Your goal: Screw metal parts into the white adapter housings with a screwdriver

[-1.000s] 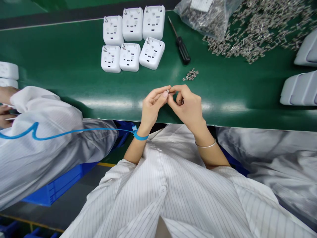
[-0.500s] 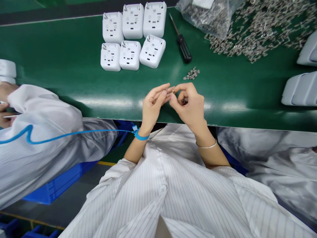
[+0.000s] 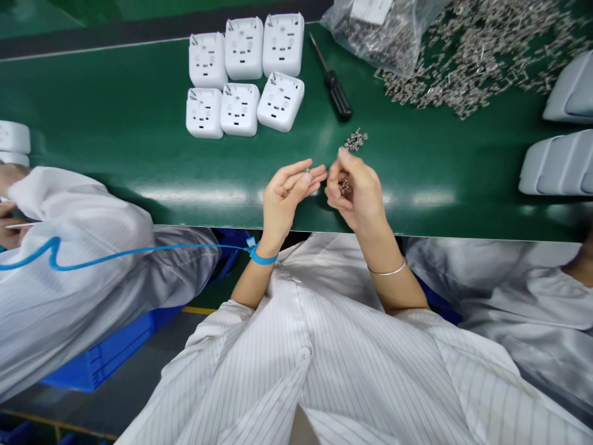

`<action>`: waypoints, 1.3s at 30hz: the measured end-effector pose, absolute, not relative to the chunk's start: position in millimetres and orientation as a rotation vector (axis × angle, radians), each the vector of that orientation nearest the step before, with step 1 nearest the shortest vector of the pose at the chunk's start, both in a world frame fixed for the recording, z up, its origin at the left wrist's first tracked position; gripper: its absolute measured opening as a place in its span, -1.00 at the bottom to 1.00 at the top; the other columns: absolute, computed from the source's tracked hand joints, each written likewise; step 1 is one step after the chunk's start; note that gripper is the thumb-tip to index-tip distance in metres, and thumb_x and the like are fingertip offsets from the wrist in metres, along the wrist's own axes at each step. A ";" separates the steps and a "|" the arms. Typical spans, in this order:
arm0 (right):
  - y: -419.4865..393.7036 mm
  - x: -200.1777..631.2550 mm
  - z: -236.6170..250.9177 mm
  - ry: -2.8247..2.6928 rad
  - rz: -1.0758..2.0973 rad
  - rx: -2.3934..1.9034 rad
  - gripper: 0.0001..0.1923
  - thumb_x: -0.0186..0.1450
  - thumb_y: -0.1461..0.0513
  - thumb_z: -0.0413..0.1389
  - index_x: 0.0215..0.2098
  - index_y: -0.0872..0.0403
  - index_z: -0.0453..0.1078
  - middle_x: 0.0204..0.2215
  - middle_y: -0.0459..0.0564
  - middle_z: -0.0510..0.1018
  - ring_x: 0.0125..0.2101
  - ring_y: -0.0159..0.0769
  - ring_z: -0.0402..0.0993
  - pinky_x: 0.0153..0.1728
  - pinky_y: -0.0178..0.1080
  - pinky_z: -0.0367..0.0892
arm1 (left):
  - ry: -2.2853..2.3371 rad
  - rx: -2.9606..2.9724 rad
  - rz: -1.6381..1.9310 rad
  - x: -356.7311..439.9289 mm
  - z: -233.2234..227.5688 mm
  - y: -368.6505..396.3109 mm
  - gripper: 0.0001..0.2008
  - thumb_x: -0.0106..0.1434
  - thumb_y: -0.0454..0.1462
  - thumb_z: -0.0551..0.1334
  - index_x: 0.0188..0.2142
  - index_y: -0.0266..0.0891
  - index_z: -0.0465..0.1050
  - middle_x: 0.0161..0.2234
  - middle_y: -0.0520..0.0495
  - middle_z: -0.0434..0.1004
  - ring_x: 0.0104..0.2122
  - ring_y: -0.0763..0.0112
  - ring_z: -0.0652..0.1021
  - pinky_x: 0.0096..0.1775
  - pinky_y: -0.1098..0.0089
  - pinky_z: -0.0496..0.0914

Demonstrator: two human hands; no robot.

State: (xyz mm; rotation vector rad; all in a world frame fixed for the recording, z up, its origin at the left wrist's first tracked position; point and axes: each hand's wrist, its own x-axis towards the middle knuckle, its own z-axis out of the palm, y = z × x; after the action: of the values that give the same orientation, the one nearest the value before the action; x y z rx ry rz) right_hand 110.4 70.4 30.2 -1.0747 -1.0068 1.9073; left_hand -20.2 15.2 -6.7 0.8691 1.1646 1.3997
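Note:
My left hand (image 3: 280,201) pinches a tiny shiny metal piece (image 3: 307,175) between thumb and fingers, its fingertips pointing right. My right hand (image 3: 360,188) has curled fingers around several small metal pieces (image 3: 344,186) that show in the palm. Its thumb and index tips meet at the near edge of a small pile of metal pieces (image 3: 356,139) on the green work surface (image 3: 139,117). Whether those tips hold a piece is too small to tell. A narrow gap separates my two hands.
Several white plug adapter housings (image 3: 243,49) sit in two rows at the back. A black-handled screwdriver (image 3: 340,96) lies right of them. Farther right are a plastic bag (image 3: 393,37) and a large metal heap (image 3: 472,62). Grey-white housings (image 3: 556,162) stand right. A person's sleeve (image 3: 83,198) is at left.
My right hand has moved away from my left fingertips, up and right to the small pile. My left hand stays nearly in place. The view has shifted slightly.

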 end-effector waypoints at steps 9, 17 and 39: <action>54.9 107.9 23.6 -1.477 1.361 -1.220 -0.69 0.29 -0.02 0.25 -0.36 0.00 0.35 -0.67 -0.27 0.18 -0.63 -0.48 0.07 -0.53 -0.33 0.09 | 1.251 0.969 1.467 -16.5 -7.9 13.9 -0.63 0.28 -0.04 0.37 0.00 -0.09 0.47 0.00 -0.06 0.64 0.12 0.20 0.58 0.24 0.13 0.40; 54.1 107.5 16.9 -1.652 1.227 -1.249 -0.85 0.36 0.13 0.17 -0.26 0.02 0.32 -0.63 -0.29 0.22 -0.60 -0.51 0.14 -0.46 -0.34 0.14 | 1.271 1.031 1.465 -14.5 -12.1 12.5 -0.64 0.31 -0.05 0.34 0.03 -0.11 0.48 0.08 -0.09 0.59 0.13 0.27 0.58 0.24 0.22 0.40; 55.0 102.0 1.7 -0.792 1.789 -1.087 -0.65 0.33 -0.06 -0.03 -0.44 0.00 0.15 -0.50 -0.12 0.31 -0.49 -0.39 0.34 -0.45 -0.31 0.36 | 1.172 1.623 1.552 2.7 4.9 8.2 -0.67 0.47 -0.23 0.14 0.17 0.12 0.43 0.09 0.12 0.59 0.19 0.30 0.53 0.42 -0.04 0.13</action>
State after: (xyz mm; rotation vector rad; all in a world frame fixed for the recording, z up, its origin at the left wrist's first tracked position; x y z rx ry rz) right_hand 102.0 55.0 1.7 -1.0870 -0.7922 1.7894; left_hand 2.7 8.2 4.9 1.6226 1.1722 1.5518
